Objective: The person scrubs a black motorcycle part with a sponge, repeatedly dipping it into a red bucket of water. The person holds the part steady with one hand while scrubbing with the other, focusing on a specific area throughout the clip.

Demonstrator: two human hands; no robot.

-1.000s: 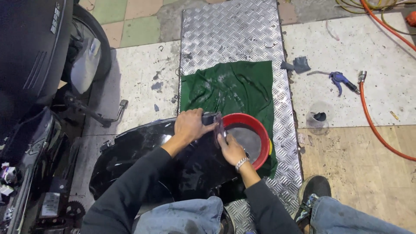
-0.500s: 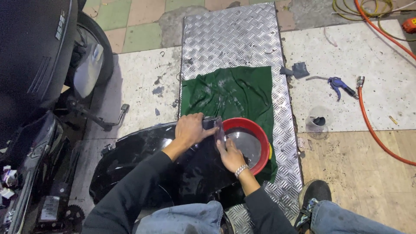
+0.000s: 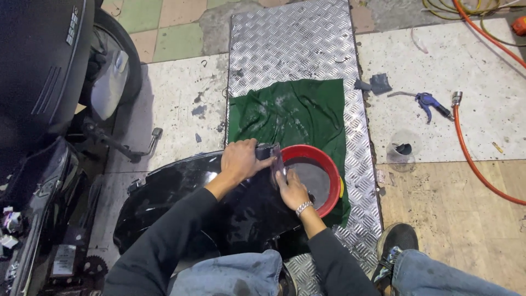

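Floor: stained pale slabs, green/tan tiles at top. 1 metal tread plate down the middle, green cloth on it, red basin on cloth. Right of plate: blue air gun, orange hose, dark rag. Black panel lies left, overlapping plate.

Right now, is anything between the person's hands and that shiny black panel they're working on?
Nothing visible does. The left hand rests directly on the black panel, and the right hand is at its edge beside the red basin. Between the hands is a small clear piece that both touch.
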